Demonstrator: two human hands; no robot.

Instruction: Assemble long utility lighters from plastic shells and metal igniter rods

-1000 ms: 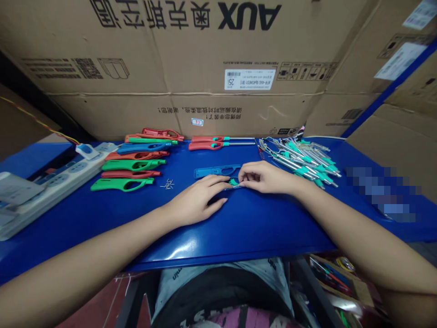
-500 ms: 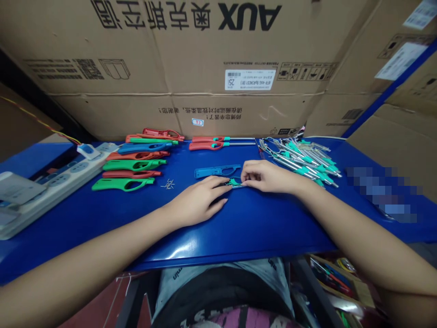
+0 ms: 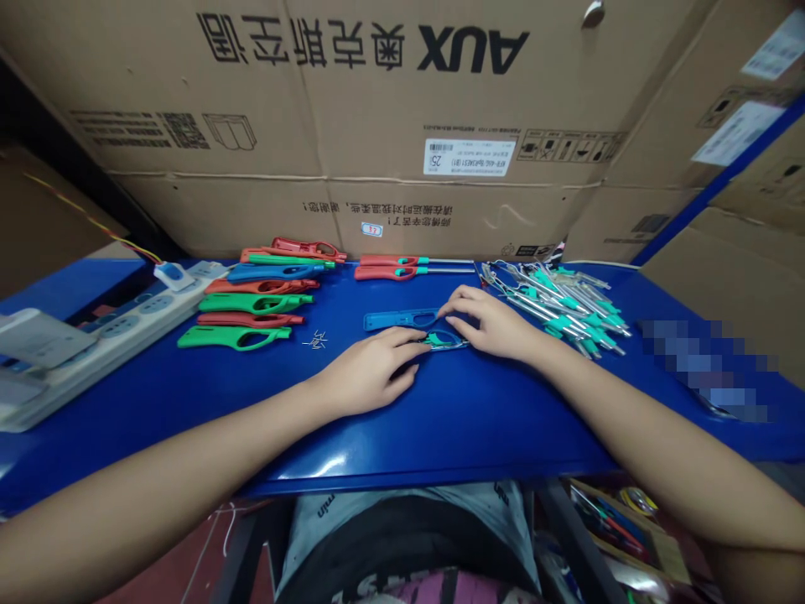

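Observation:
My left hand (image 3: 371, 369) lies palm down in the middle of the blue table (image 3: 440, 419). Its fingertips press on the left end of a teal-and-metal lighter insert (image 3: 445, 340). My right hand (image 3: 494, 323) holds the right end of that insert with its thumb. Its index finger reaches out to the near end of an empty blue lighter shell (image 3: 399, 320) just behind. The insert lies flat on the table between both hands.
Green, red and blue lighter shells (image 3: 251, 302) lie in rows at the left. Two red assembled lighters (image 3: 390, 267) sit at the back, and a heap of teal-tipped metal inserts (image 3: 566, 306) at the right. There are small metal bits (image 3: 316, 341), a white power strip (image 3: 119, 323) and cardboard boxes (image 3: 402, 126).
My right hand has shifted slightly back and left, with its index finger now stretched to the blue shell. The insert lies lower on the table. The camera view moved a little.

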